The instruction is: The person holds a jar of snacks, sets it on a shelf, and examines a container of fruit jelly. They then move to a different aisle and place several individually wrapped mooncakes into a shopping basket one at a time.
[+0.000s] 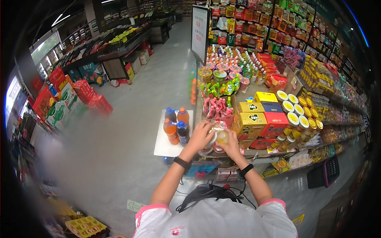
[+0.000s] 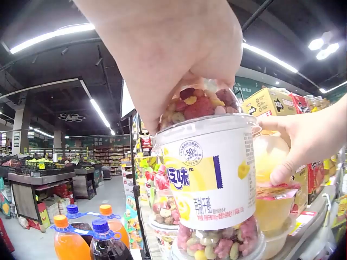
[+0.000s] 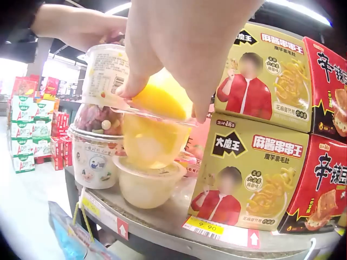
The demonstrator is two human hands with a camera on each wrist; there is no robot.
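Supermarket aisle. Pale grey floor [image 1: 131,131], smooth, slightly glossy. Tall shelving [image 1: 317,43] packed with goods runs along the right; produce stands [image 1: 119,41] line the left, red crates [image 1: 85,89] stacked before them. Bright window [image 1: 44,47] far left. Dark ceiling [image 2: 65,65] with long strip lights [image 2: 49,35]. Standing sign board [image 1: 199,29] mid-aisle. Black basket [image 1: 325,172] on floor, lower right

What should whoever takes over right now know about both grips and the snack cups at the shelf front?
Hands: left grip holds the white-labelled cup from above by its domed lid; it appears to sit on a lower cup of the same kind.
The right grip holds the yellow cup, set on a pale cup on the shelf, beside the yellow boxes.
Done: both cups stand stacked.
Left: neither is released; probably check each stack is steady before letting go.
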